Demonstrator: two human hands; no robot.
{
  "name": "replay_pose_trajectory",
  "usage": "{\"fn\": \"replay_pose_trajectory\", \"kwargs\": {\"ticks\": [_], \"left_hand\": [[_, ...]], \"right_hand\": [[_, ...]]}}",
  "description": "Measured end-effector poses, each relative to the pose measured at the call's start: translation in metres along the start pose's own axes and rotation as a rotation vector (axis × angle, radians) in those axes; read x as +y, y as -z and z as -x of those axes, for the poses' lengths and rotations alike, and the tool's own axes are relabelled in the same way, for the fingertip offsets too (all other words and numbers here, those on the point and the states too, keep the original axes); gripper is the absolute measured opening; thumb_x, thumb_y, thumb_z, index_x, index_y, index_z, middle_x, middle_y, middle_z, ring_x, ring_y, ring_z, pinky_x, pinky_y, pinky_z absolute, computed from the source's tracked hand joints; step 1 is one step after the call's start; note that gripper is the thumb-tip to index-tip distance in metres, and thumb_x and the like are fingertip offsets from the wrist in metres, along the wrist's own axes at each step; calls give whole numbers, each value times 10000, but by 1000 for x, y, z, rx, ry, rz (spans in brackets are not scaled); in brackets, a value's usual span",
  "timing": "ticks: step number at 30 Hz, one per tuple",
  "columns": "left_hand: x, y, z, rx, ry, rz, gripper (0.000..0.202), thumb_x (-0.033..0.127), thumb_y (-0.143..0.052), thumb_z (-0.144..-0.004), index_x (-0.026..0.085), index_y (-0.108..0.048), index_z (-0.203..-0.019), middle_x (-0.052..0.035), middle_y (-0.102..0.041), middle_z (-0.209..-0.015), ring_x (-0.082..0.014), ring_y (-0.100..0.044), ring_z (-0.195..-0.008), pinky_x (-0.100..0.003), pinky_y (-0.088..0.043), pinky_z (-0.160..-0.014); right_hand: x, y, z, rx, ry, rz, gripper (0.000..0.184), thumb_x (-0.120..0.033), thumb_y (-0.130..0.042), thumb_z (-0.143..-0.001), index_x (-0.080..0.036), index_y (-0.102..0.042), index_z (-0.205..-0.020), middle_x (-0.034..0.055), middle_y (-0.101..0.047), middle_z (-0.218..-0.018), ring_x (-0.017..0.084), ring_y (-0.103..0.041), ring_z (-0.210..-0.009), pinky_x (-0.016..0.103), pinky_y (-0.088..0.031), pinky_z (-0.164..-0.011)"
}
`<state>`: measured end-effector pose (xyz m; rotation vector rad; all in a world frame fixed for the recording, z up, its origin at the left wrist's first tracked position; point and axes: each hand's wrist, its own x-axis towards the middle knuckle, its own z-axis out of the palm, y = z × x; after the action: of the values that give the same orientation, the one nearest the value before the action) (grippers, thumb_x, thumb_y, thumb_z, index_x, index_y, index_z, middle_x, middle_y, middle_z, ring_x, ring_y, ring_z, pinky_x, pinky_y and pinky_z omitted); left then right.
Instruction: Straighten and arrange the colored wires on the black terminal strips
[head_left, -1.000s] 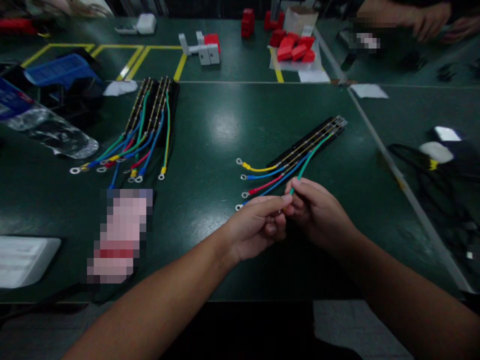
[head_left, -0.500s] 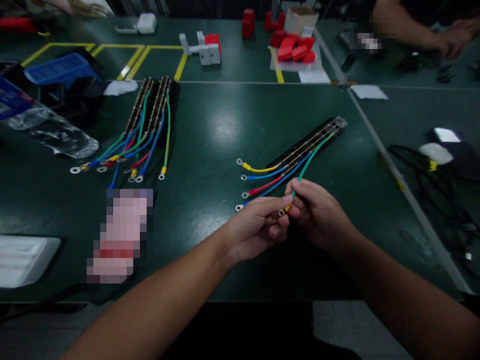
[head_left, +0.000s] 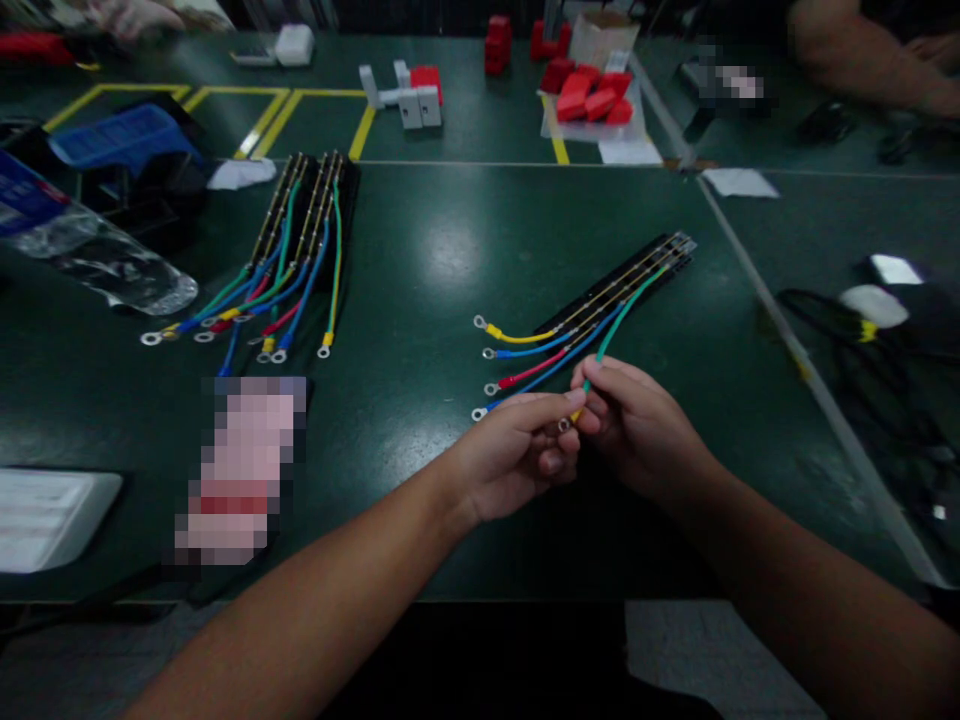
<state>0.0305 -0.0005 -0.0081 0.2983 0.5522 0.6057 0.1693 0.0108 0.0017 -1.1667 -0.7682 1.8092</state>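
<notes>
Close to the near edge of the table [head_left: 405, 560], our left hand [head_left: 517, 455] pinches the yellow-sleeved end of a green wire [head_left: 621, 318], a ring terminal [head_left: 565, 425] showing beside the fingers, as our right hand [head_left: 641, 415] grips the same wire just above. The wire runs to a black strip [head_left: 600, 292] lying aslant toward the table's right edge, its yellow, blue and red leads [head_left: 531, 374] fanned leftward. Farther off, we see two more wired strips [head_left: 315, 215] by the far edge, left of centre; beyond it, red blocks [head_left: 596, 97] sit on clear plastic [head_left: 640, 128].
</notes>
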Motion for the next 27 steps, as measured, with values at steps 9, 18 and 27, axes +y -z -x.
{"fn": "replay_pose_trajectory", "kwargs": {"ticks": [9,18,27], "left_hand": [[-3,0,-2,-5,-18,14,216,294,-623,-808,116,-549,-712,77,-434,-496,13,-325,-363,-129,-231,-407],[-3,0,-1,7,-17,-37,224,333,-602,-816,118,-589,-754,62,-466,-497,-7,-380,-381,-147,-279,-419],[-4,-1,-2,-3,-45,-14,201,291,-642,-796,124,-554,-726,82,-430,-502,9,-325,-374,-128,-233,-403]], "right_hand": [[-1,0,0,24,0,9,196,-319,-592,-801,-173,-548,-678,-56,-410,-491,67,-451,-454,170,-360,-437],[-1,1,0,5,-6,-7,183,-313,-577,-815,-179,-551,-693,-60,-420,-494,69,-439,-431,183,-379,-438],[-2,-1,1,47,-5,18,199,-300,-573,-813,-173,-553,-661,-53,-399,-480,63,-407,-430,170,-343,-421]]}}
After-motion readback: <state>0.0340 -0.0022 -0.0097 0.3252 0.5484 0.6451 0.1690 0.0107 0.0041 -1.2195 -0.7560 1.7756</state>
